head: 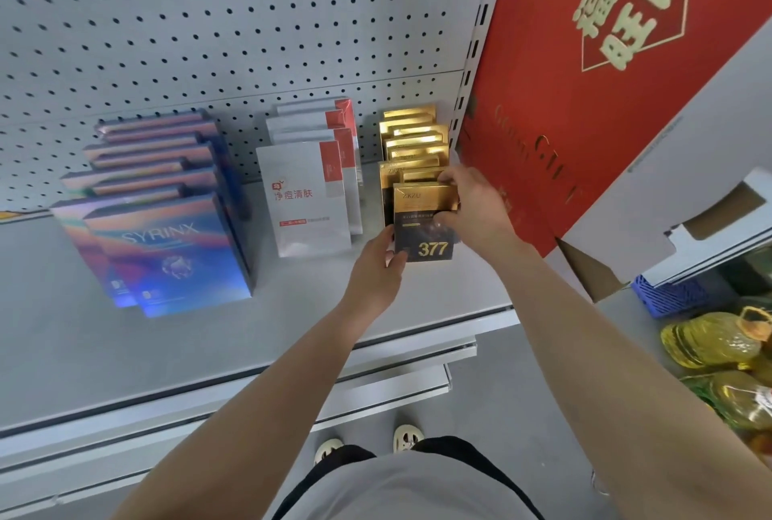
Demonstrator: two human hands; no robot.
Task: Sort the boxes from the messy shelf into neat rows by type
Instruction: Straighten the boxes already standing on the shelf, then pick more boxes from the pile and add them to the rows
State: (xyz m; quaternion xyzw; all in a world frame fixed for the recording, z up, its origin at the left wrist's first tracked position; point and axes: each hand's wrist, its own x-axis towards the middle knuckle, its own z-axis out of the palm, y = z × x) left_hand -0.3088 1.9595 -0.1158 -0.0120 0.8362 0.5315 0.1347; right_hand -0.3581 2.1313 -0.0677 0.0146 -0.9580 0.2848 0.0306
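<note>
Three rows of upright boxes stand on the grey shelf [292,310]. Several iridescent blue SYRINX boxes [175,248] fill the left row. White boxes with red corners [309,198] form the middle row. Gold and black boxes [413,139] run back along the right row. The front gold and black "377" box [426,239] is held by both hands. My left hand [376,265] grips its lower left corner. My right hand [472,206] grips its upper right edge, thumb on the face.
A pegboard back panel [209,18] rises behind the rows. A large red gift box [585,81] leans at the right, with a white cardboard box [689,206] in front of it. Yellow oil bottles [718,348] and a blue crate [668,294] sit low right.
</note>
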